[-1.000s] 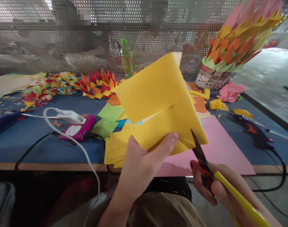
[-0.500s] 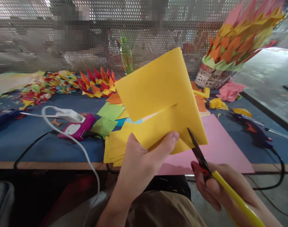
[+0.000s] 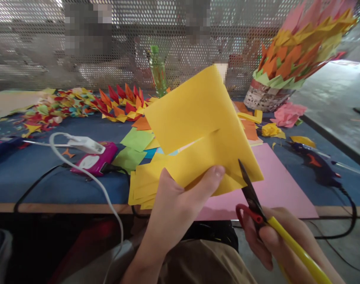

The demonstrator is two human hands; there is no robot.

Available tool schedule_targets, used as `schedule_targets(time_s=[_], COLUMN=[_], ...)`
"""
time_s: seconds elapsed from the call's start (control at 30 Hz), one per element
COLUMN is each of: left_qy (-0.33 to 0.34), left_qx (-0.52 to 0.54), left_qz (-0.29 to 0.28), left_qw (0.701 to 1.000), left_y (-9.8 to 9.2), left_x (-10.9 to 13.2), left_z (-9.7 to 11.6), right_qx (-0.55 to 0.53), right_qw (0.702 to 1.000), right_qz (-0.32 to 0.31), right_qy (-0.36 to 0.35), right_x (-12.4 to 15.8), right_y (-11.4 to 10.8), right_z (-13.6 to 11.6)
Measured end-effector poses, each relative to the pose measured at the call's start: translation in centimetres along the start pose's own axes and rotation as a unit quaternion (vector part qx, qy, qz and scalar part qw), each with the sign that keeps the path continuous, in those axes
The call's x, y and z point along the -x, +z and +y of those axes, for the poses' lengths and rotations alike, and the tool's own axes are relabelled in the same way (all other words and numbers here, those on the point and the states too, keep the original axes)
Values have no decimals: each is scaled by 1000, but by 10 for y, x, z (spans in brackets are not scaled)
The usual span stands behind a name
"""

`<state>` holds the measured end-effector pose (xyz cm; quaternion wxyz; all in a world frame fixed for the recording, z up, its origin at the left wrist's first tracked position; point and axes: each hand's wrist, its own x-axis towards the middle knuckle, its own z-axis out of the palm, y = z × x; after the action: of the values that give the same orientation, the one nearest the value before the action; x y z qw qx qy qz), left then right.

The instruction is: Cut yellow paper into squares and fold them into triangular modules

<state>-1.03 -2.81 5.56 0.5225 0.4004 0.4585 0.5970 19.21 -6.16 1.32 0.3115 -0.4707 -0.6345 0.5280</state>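
My left hand [image 3: 186, 205] pinches a folded yellow sheet of paper [image 3: 194, 106], its thumb lying across the lower flap. A slit runs into the sheet from its left side. Scissors [image 3: 252, 201] with dark blades and a red and yellow handle are in my right hand [image 3: 274, 232], whose fingers are partly hidden by the handle. One blade lies over the paper near its lower right corner. Several cut yellow pieces [image 3: 143, 185] fan out behind my left wrist, and a pink sheet [image 3: 274, 185] lies on the table under the work.
A magenta power adapter [image 3: 94, 159] with a white plug and cables sits at left. Glue guns [image 3: 316, 159] lie on both sides. Behind are paper scraps [image 3: 64, 104], a red-orange folded paper chain [image 3: 123, 104], a green bottle [image 3: 158, 75] and a tall folded-paper piece [image 3: 286, 63].
The scissors have shifted slightly right and down, and their handle is opened a little wider. The yellow sheet's top edge has tipped slightly lower. My left hand keeps its hold.
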Motion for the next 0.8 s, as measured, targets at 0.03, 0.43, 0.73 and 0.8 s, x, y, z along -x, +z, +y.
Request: schedule_targets(time_s=[0.03, 0.43, 0.73, 0.8], left_qy=[1, 10, 9, -1], left_qx=[0, 25, 18, 15], left_qz=[-1, 42, 38, 32], left_qw=[1000, 999, 999, 999], left_y=[0, 8, 5, 3], left_x=[0, 5, 3, 2], left_z=[0, 5, 3, 1], right_qx=[-9, 42, 72, 63], right_qw=[1000, 998, 997, 998], right_qz=[-9, -25, 28, 30], right_qy=[11, -33, -19, 3], right_x=[0, 2, 2, 5], right_y=[0, -23, -11, -13], right_z=[0, 28, 1, 5])
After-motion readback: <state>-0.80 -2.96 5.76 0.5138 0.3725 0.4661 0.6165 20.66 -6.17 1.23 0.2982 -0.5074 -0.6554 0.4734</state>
